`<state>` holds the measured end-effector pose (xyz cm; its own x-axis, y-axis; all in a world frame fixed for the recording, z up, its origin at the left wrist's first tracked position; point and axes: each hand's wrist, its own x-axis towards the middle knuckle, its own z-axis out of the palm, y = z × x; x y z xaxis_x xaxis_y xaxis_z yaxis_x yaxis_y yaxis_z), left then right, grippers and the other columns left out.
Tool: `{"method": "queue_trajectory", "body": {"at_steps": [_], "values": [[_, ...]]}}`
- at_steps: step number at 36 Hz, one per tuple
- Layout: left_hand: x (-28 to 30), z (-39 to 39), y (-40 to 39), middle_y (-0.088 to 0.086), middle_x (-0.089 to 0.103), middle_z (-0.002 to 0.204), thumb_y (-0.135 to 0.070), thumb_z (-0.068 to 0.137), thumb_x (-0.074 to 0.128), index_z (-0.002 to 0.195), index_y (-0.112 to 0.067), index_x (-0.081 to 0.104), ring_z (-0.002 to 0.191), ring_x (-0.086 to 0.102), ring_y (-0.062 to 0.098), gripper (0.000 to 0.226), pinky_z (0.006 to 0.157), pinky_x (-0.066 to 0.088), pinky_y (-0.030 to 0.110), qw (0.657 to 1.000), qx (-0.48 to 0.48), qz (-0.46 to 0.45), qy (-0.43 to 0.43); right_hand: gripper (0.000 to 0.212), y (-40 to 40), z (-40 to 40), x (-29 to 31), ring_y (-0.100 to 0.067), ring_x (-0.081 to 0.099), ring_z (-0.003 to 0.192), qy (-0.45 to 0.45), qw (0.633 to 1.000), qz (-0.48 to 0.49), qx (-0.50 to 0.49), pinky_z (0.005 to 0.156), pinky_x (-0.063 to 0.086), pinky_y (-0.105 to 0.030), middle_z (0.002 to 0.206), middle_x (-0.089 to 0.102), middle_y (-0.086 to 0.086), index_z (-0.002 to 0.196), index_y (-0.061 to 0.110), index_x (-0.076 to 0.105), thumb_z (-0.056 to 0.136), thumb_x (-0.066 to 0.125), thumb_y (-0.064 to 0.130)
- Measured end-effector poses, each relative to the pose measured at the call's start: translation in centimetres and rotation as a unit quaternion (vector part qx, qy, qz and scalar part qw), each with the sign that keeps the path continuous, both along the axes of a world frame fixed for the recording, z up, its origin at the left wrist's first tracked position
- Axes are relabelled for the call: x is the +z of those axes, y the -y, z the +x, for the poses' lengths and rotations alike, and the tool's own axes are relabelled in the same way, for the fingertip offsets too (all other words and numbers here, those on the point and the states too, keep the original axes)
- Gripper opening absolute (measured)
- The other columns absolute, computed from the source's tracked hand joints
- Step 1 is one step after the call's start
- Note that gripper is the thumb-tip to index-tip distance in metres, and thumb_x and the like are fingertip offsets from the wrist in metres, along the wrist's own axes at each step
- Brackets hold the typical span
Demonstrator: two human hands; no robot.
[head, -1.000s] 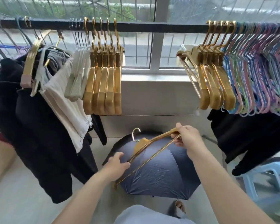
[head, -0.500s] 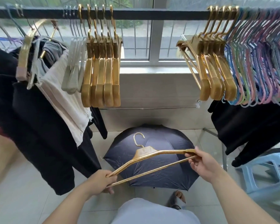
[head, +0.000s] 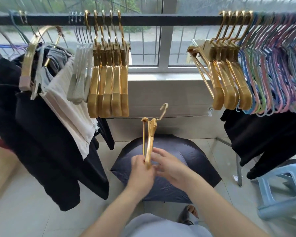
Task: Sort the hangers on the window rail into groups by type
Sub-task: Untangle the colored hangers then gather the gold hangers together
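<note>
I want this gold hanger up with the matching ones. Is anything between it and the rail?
Nothing visible blocks it. The gold hanger, gripped by the left hand, sits below the bare stretch of rail between the two gold hanger groups.

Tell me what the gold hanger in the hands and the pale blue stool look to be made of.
Slim gold hanger: probably metal or metallised plastic, judging by its glossy sheen and thin bars; which one is unclear. Pale blue stool: apparently moulded plastic, with a smooth, uniform, slightly glossy surface and rounded cut-outs.
</note>
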<state>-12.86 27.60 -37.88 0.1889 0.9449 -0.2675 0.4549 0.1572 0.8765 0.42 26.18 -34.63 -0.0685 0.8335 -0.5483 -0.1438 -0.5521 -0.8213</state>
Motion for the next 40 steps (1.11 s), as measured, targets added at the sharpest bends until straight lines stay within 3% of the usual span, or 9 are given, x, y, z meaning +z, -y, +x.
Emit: {"method": "queue_trajectory", "body": {"at_steps": [4, 8, 12, 16, 20, 23, 27, 33, 40], "values": [[1.1, 1.8, 0.4, -0.008, 0.039, 0.120, -0.028, 0.104, 0.056, 0.136, -0.030, 0.036, 0.113, 0.054, 0.004, 0.037, 0.092, 0.050, 0.022, 0.995, -0.067, 0.028, 0.063, 0.018, -1.1, -1.1, 1.7, -0.023, 0.071, 0.106, 0.077, 0.996, 0.051, -0.017, 0.101, 0.055, -0.047, 0.108, 0.073, -0.009, 0.113, 0.019, 0.066, 0.099, 0.063, 0.029], [2.2, 1.4, -0.4, -0.007, 0.039, 0.129, -0.050, 0.092, 0.062, 0.146, -0.038, 0.033, 0.118, 0.056, 0.021, 0.063, 0.091, 0.055, 0.036, 0.986, -0.125, 0.004, 0.114, 0.018, -1.5, 0.2, 2.4, -0.024, 0.072, 0.103, 0.074, 0.993, 0.065, -0.064, 0.094, 0.060, -0.044, 0.108, 0.074, -0.008, 0.116, 0.020, 0.067, 0.099, 0.065, 0.020], [2.4, 0.7, -0.6, -0.020, 0.029, 0.154, -0.045, 0.097, 0.065, 0.156, -0.039, 0.026, 0.145, 0.033, 0.003, 0.071, 0.117, 0.043, 0.034, 0.972, -0.198, 0.028, 0.121, 0.020, -1.9, 0.1, 2.9, -0.023, 0.072, 0.105, 0.069, 0.989, 0.071, -0.108, 0.090, 0.062, -0.045, 0.114, 0.071, -0.005, 0.117, 0.024, 0.064, 0.099, 0.063, 0.015], [3.0, 1.1, -1.3, -0.009, 0.045, 0.145, -0.044, 0.090, 0.074, 0.140, -0.049, 0.040, 0.133, 0.052, 0.010, 0.060, 0.102, 0.057, 0.037, 0.977, -0.177, 0.006, 0.121, 0.016, -2.0, 0.0, 3.4, -0.017, 0.072, 0.095, 0.157, 0.976, 0.072, -0.132, 0.079, 0.063, -0.033, 0.108, 0.071, -0.003, 0.115, 0.023, 0.064, 0.100, 0.063, 0.019], [3.4, 1.5, -1.8, -0.008, 0.048, 0.143, -0.028, 0.091, 0.077, 0.136, -0.035, 0.052, 0.127, 0.056, 0.012, 0.052, 0.097, 0.060, 0.034, 0.980, -0.166, 0.009, 0.106, 0.015, -1.8, -0.2, 3.5, -0.012, 0.073, 0.090, 0.182, 0.969, 0.051, -0.162, 0.069, 0.059, -0.028, 0.103, 0.071, -0.003, 0.114, 0.021, 0.061, 0.099, 0.063, 0.023], [4.1, 1.2, -2.5, -0.030, 0.017, 0.158, -0.045, 0.089, 0.076, 0.144, -0.041, 0.050, 0.149, 0.030, 0.011, 0.061, 0.114, 0.046, 0.044, 0.974, -0.216, 0.046, 0.055, 0.014, -1.7, 0.0, 4.4, -0.012, 0.075, 0.090, 0.169, 0.968, 0.052, -0.176, 0.076, 0.062, -0.033, 0.102, 0.072, -0.003, 0.113, 0.020, 0.060, 0.100, 0.063, 0.023], [7.3, 1.4, -3.5, -0.025, -0.003, 0.165, -0.050, 0.094, 0.069, 0.138, -0.047, 0.055, 0.155, 0.002, 0.008, 0.047, 0.127, 0.016, 0.039, 0.963, -0.239, 0.123, -0.002, 0.010, -2.8, 2.0, 7.0, -0.020, 0.076, 0.081, 0.226, 0.947, 0.093, -0.210, 0.066, 0.063, -0.041, 0.097, 0.072, -0.006, 0.106, 0.017, 0.060, 0.098, 0.062, 0.022], [12.1, 0.8, -4.8, -0.011, 0.050, 0.137, -0.028, 0.102, 0.061, 0.119, -0.023, 0.071, 0.126, 0.049, -0.007, 0.020, 0.099, 0.041, 0.012, 0.966, -0.141, 0.206, 0.075, 0.006, -3.8, 6.1, 12.6, -0.026, 0.073, 0.087, 0.338, 0.892, 0.143, -0.266, 0.048, 0.056, -0.026, 0.092, 0.068, -0.008, 0.100, 0.015, 0.056, 0.098, 0.059, 0.019], [13.5, -0.5, -5.5, -0.013, 0.065, 0.114, -0.016, 0.102, 0.061, 0.107, -0.026, 0.073, 0.100, 0.061, -0.008, 0.017, 0.082, 0.041, 0.001, 0.971, -0.044, 0.222, 0.077, 0.015, -3.9, 9.8, 17.2, -0.023, 0.071, 0.075, 0.498, 0.805, 0.194, -0.259, 0.069, 0.059, -0.042, 0.086, 0.070, -0.006, 0.103, 0.021, 0.054, 0.098, 0.053, 0.035]]}}
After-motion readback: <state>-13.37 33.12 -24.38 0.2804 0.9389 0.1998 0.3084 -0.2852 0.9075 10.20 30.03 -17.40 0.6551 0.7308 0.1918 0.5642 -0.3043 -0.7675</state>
